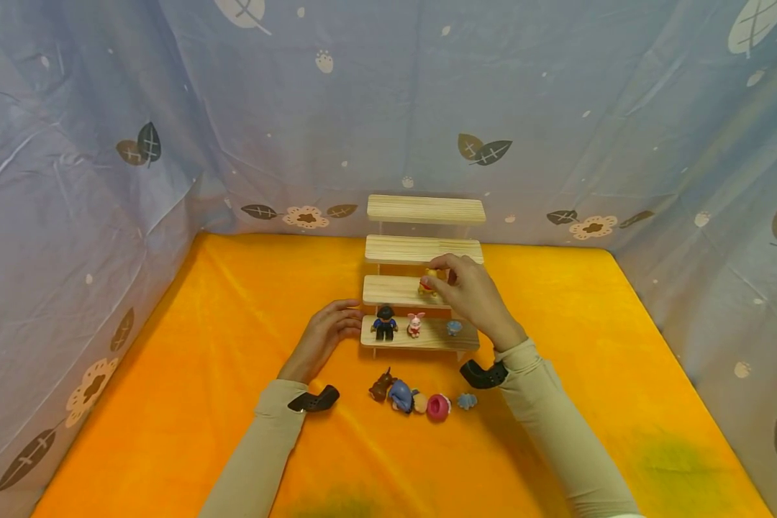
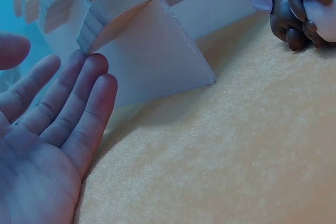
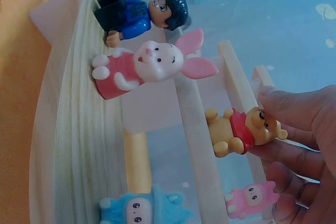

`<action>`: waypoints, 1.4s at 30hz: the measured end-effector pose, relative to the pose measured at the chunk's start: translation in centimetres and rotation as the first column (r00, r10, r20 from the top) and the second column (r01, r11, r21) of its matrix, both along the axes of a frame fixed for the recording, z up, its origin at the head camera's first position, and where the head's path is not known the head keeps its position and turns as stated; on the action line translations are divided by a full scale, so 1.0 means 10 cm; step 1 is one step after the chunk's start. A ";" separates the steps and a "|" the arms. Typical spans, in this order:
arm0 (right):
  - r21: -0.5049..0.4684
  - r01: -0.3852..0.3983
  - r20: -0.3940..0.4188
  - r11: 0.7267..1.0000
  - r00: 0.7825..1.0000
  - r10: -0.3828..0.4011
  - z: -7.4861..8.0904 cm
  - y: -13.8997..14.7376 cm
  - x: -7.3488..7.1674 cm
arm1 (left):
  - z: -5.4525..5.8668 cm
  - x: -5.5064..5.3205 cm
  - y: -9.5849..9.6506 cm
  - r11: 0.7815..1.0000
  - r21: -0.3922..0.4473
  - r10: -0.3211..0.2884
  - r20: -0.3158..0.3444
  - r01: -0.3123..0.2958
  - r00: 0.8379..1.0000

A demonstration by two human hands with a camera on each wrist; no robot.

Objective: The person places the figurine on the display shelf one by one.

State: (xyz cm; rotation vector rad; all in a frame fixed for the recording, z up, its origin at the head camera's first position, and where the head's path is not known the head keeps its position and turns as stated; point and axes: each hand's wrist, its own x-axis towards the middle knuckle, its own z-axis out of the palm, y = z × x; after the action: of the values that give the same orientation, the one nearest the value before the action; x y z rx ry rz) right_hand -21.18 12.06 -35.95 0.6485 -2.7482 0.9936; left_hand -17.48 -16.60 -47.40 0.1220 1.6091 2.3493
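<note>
The head view blurs the Winnie-the-Pooh figurine point(image 1: 428, 286). The right wrist view's bottom edge crops the blue figurine point(image 3: 143, 211).

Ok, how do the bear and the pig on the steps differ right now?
Hold: the right hand pinches the bear; the pig stands free of it.
Place: the pig is on the bottom step, the bear at the second step.
Ears: the bear's are short and round, the pig's long and pink.
Shared: both are upright animal figures in reddish tops.
</note>
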 end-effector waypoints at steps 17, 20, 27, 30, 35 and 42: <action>-0.168 -0.038 -0.055 0.985 0.998 0.029 0.27 0.05 0.19 | -0.01 0.01 -0.01 1.000 -0.002 0.002 0.000 -0.002 1.000; -0.187 -0.077 -0.100 0.979 0.993 0.059 0.31 0.03 0.26 | -0.02 0.00 -0.01 1.000 0.001 0.007 0.003 -0.007 1.000; -0.212 -0.154 -0.130 0.965 0.983 0.129 0.42 -0.02 0.46 | -0.03 0.01 -0.01 1.000 -0.003 0.009 0.004 -0.009 1.000; -0.213 -0.207 -0.119 0.955 0.975 0.185 0.46 -0.03 0.53 | -0.02 0.01 -0.01 1.000 -0.006 0.007 -0.005 -0.007 1.000; -0.277 -0.291 -0.031 0.916 0.955 0.294 0.49 -0.03 0.67 | -0.03 0.01 0.00 1.000 -0.005 0.000 -0.010 0.000 1.000; -0.314 -0.354 -0.012 0.881 0.929 0.369 0.46 -0.03 0.75 | -0.04 -0.01 0.00 1.000 -0.008 -0.001 -0.007 0.001 1.000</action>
State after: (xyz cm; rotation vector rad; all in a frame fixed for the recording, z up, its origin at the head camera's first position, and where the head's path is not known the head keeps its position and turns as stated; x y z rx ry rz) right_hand -13.65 11.76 -31.34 1.1171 -2.4690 1.4999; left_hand -17.58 -16.60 -47.77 0.1290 1.6209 2.3436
